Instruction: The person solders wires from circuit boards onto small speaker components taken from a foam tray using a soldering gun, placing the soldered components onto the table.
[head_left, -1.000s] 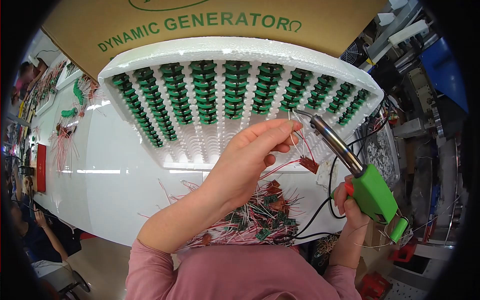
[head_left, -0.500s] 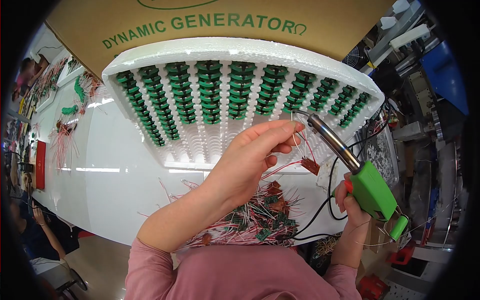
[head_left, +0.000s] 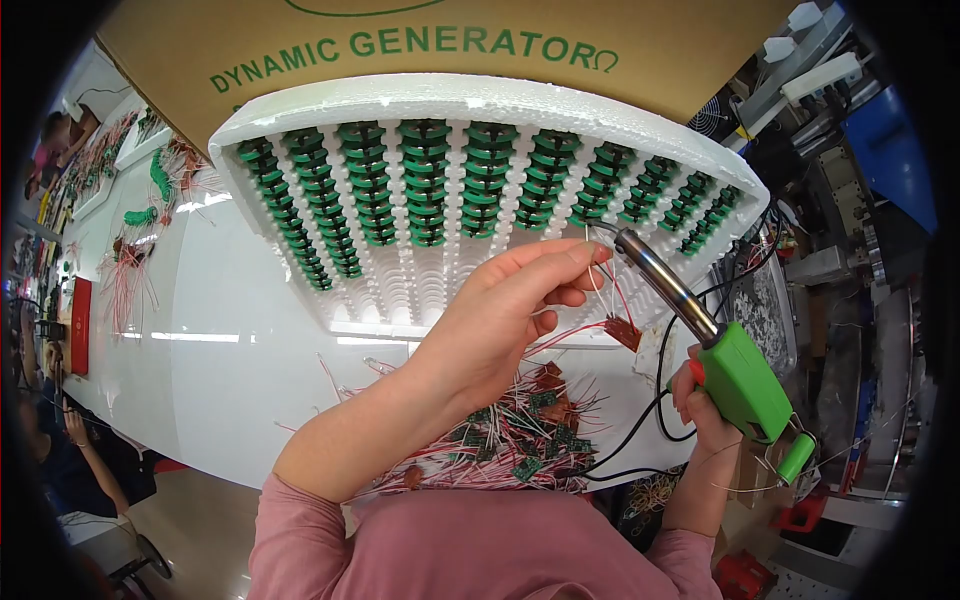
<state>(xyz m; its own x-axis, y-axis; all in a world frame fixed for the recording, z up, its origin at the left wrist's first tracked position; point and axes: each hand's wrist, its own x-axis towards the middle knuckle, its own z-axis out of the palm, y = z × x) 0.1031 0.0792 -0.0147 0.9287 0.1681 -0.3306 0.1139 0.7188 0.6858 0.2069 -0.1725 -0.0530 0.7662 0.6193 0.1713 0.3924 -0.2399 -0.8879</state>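
Observation:
My left hand (head_left: 525,300) is closed in a pinch on thin red and white wires (head_left: 600,285). A small brown circuit board (head_left: 622,334) hangs from these wires just right of my fingers. In my right hand (head_left: 705,405) is a green soldering gun (head_left: 745,385) with a red trigger, its long metal barrel slanting up and left. The gun's tip is close to my left fingertips, at the wire ends; whether it touches them I cannot make out. Behind my hands stands a white foam tray (head_left: 385,330) holding rows of green ring-shaped parts (head_left: 480,180).
Below my left forearm lies a heap of wired circuit boards (head_left: 520,430). A cardboard box (head_left: 450,50) stands behind the tray. Black cables (head_left: 640,430) curve beside my right hand. At far left are a red box (head_left: 76,325) and another person's arm (head_left: 95,465).
Both hands hold nearly the same position, with the wires and the soldering gun still in them. The view has shifted very slightly.

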